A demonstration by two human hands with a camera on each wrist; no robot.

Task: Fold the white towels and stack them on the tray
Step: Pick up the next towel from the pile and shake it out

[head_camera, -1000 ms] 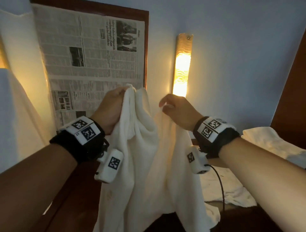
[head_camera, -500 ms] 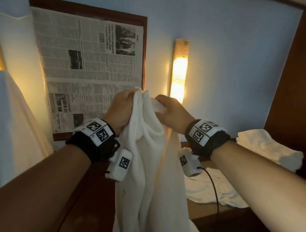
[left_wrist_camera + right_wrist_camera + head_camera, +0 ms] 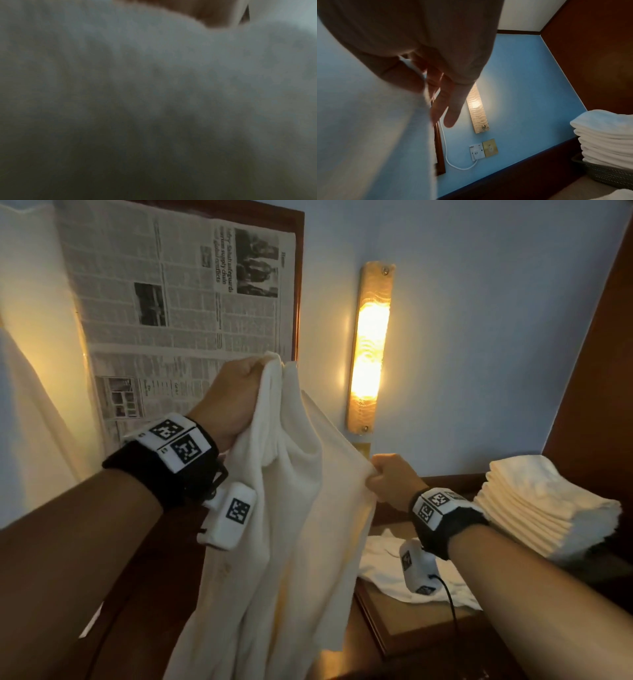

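I hold a white towel (image 3: 291,508) up in the air in front of the wall. My left hand (image 3: 236,395) grips its bunched top corner, highest in the head view. My right hand (image 3: 380,477) is lower and to the right and pinches the towel's side edge, pulling it taut. The rest of the cloth hangs down between my arms. In the left wrist view the towel (image 3: 154,81) fills almost the whole blurred picture. A stack of folded white towels (image 3: 541,505) sits at the right in a grey perforated tray (image 3: 607,175).
Another loose white towel (image 3: 387,570) lies on the wooden top (image 3: 411,621) under my right wrist. A lit wall lamp (image 3: 371,344) and a newspaper-covered frame (image 3: 178,320) are behind the towel. A dark wooden panel (image 3: 603,371) closes the right side.
My right hand has moved down and to the right, away from the left hand, and the towel's edge is now stretched between them. The left hand stays raised.
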